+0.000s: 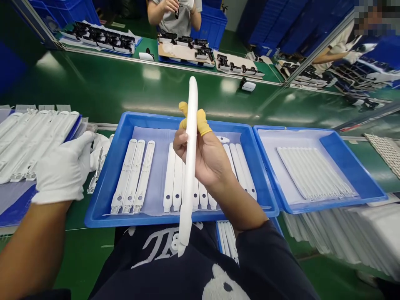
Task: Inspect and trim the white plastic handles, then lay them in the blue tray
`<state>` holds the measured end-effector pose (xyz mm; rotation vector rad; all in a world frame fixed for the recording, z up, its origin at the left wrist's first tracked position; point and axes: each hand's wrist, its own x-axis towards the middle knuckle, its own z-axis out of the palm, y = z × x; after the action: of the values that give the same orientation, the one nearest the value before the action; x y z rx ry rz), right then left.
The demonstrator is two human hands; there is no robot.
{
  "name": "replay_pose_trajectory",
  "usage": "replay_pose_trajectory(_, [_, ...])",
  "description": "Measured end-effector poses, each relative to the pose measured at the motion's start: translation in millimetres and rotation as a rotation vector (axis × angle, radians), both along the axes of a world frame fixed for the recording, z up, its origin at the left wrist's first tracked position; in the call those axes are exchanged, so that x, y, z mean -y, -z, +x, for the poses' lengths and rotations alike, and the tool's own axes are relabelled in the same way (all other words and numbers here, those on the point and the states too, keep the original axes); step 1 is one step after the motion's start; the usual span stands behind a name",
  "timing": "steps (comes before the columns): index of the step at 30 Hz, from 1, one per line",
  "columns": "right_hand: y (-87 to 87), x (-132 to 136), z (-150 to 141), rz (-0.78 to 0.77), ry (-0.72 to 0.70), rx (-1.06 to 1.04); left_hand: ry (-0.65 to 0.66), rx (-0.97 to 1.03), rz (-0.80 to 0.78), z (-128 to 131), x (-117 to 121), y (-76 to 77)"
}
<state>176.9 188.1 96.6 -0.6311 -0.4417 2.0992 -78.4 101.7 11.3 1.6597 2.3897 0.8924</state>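
My right hand (206, 156), with yellow finger cots on two fingertips, is closed round a long white plastic strip (189, 166) and holds it upright on edge above the middle blue tray (103, 196). In that tray lie several flat white strips (134, 175) in two groups on a clear sheet. My left hand (64, 168) wears a white glove and rests, fingers curled, at the edge of a stack of long white parts (28, 139) on the left, next to a small metal tool (97, 166).
A second blue tray (359, 175) on the right holds a white ribbed panel. White sheets are stacked at lower right. Across the green conveyor (125, 87) a person in a grey shirt (175, 12) handles black parts beside blue crates.
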Motion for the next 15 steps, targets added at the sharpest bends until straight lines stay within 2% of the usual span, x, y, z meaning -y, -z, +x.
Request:
replay_pose_trajectory(1, [-0.5,0.1,-0.1,-0.020,0.005,-0.022,0.010,0.076,0.075,17.6,11.4,-9.4])
replay_pose_trajectory(3, [-1.8,1.4,-0.7,-0.060,0.014,-0.070,0.116,0.285,0.234,52.4,34.8,-21.4])
replay_pose_trajectory(4, [-2.5,2.5,-1.1,-0.070,0.015,-0.089,0.211,0.367,0.234,67.9,45.1,-23.7])
replay_pose_trajectory(6, [-3.4,5.8,-2.4,-0.058,0.012,-0.114,0.539,0.571,0.194,93.0,59.7,-22.7])
replay_pose_trajectory(8, [-3.6,10.3,-4.0,-0.008,0.009,-0.135,0.710,0.622,0.184,110.4,65.7,-17.1])
replay_pose_trajectory(10, [-3.0,15.5,-5.4,0.079,-0.003,-0.146,0.698,0.540,0.223,122.5,65.6,-9.4])
replay_pose_trajectory(13, [-0.2,21.6,-6.1,0.235,-0.039,-0.110,0.584,0.389,0.289,134.7,62.1,6.3])
replay_pose_trajectory(15, [3.2,22.7,-5.4,0.313,-0.044,-0.068,0.517,0.383,0.314,140.3,60.3,19.3])
